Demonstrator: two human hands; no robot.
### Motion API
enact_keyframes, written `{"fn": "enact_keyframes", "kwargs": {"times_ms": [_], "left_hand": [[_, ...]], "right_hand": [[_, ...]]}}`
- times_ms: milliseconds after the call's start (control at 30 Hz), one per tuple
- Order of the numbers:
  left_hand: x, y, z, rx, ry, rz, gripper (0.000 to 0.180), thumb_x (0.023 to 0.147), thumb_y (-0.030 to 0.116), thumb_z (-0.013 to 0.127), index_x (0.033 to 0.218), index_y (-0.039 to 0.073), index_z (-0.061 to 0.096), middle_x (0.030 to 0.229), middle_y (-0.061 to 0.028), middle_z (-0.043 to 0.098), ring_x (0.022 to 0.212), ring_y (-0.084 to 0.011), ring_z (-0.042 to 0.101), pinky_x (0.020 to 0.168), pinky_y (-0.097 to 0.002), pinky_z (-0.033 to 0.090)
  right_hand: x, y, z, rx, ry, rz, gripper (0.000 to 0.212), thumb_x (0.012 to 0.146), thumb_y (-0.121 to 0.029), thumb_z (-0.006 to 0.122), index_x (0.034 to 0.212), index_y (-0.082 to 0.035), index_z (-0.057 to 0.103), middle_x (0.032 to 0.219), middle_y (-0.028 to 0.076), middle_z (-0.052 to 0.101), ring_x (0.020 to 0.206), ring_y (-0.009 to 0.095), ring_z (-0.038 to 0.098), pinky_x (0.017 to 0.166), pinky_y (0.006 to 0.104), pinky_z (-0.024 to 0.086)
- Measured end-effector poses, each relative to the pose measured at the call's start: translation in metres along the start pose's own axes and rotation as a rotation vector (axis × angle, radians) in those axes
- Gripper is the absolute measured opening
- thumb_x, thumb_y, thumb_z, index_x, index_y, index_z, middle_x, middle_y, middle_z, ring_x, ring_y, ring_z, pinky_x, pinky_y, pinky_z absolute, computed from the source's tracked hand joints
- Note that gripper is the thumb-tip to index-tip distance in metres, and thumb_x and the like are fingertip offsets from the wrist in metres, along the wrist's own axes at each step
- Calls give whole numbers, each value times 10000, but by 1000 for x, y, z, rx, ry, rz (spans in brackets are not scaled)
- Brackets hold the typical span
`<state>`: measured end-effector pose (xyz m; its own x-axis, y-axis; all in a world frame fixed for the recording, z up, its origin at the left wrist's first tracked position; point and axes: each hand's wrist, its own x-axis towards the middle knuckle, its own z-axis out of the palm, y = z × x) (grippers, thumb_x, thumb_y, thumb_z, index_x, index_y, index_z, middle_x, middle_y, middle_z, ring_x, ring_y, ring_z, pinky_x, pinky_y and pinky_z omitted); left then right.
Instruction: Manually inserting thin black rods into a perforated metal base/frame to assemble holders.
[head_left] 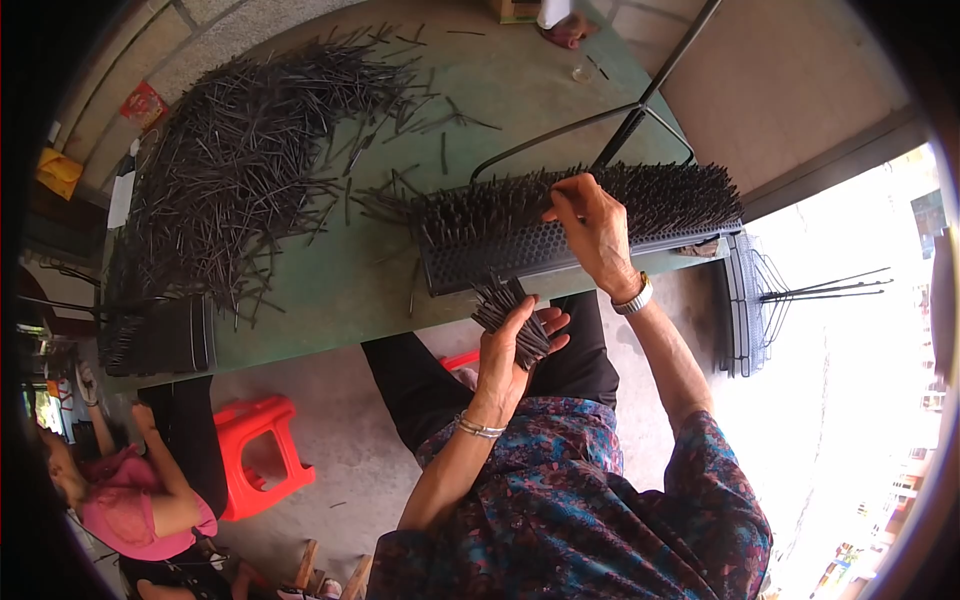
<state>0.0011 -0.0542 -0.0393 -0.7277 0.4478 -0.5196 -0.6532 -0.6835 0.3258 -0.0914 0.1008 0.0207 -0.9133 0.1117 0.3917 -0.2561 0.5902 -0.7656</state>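
Hands, two. Left hand: grip closed round one bundle of black sticks. Right hand: grip pinched above one perforated board; whether on stick, cannot tell. Board: many sticks upright, uncounted. Loose stick pile, one, uncountable, left. Second board, one, near left corner. Metal frame, one, behind first board. Red stool, one, by co-worker in pink. Worktop: greenish. Floor: grey.

White glare at right, dim lower left, dark curved rim
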Motion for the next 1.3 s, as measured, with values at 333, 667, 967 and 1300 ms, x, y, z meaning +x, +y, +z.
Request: {"fn": "enact_keyframes", "kwargs": {"times_ms": [333,667,967,1300], "left_hand": [[-2,1,-1,-2,-9,-4,245,942,218,579,1110,45,536,976,-185,652,986,-345,649,840,-509,545],[1,-2,-4,-15,2,13,235,937,198,587,1101,31,558,946,-176,661,956,-336,660,837,-479,549],[-1,1,-2,64,68,63,201,917,211,622,1022,41,603,811,-114,665,728,-224,672,655,-389,582],[-4,5,3,121,79,110,170,898,215,650,942,56,609,795,-104,668,650,-195,663,535,-304,564]], "right_hand": [[-1,-4,2,3,-34,-35,76,895,-37,589,953,6,568,783,89,658,720,148,699,603,249,516],[-4,8,10,-19,-95,-23,86,879,-36,612,952,2,587,845,100,627,739,161,687,602,259,517],[-12,8,15,-201,-23,-230,157,805,-23,692,958,-54,680,929,48,580,729,169,611,601,275,515],[-17,7,17,-181,95,-74,114,815,-79,690,928,-82,706,888,45,604,710,153,601,603,265,504]]}}
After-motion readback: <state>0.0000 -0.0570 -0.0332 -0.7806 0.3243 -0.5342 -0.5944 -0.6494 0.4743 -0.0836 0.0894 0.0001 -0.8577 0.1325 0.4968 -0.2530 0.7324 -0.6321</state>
